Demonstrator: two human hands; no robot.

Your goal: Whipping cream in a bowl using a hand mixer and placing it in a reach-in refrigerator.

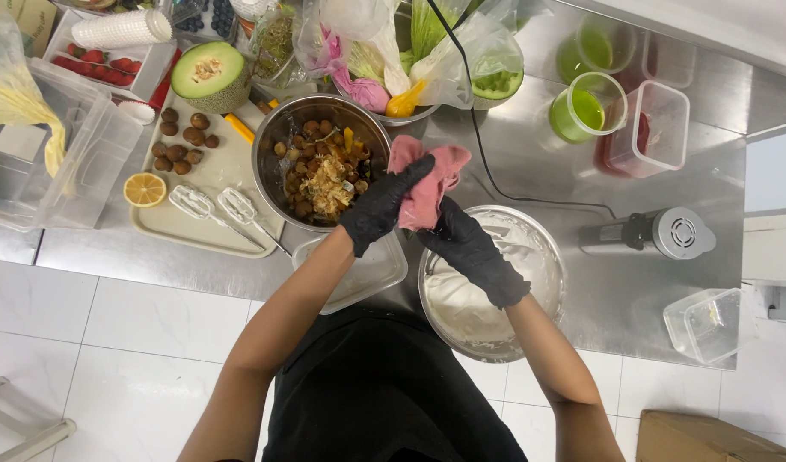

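Left of the scrap bowl point(322, 162), a tray point(206, 229) carries small brown fruits point(180, 141), a lemon half point(145, 189) and two beaters point(215, 205), laid flat, apparently to keep them off the counter. A cut melon point(210, 75) sits behind the tray.

The scrap bowl holds peelings and pits. Just in front of it lies an empty clear tub point(358, 275).

You hold a pink cloth point(429, 184) above the gap between the scrap bowl and the cream bowl point(495, 282), so anything shed falls clear of the cream. Your left hand point(380, 208), gloved black, is closed around the cloth's left side, fingers wrapped over it. Your right hand point(471, 248), also gloved, grips the cloth from below; how tightly it closes I cannot fully tell, as the cloth hides the fingertips.

Right of the cream bowl, a mixer body point(654, 233) lies on its side. Two green cups point(585, 107) stand behind it.
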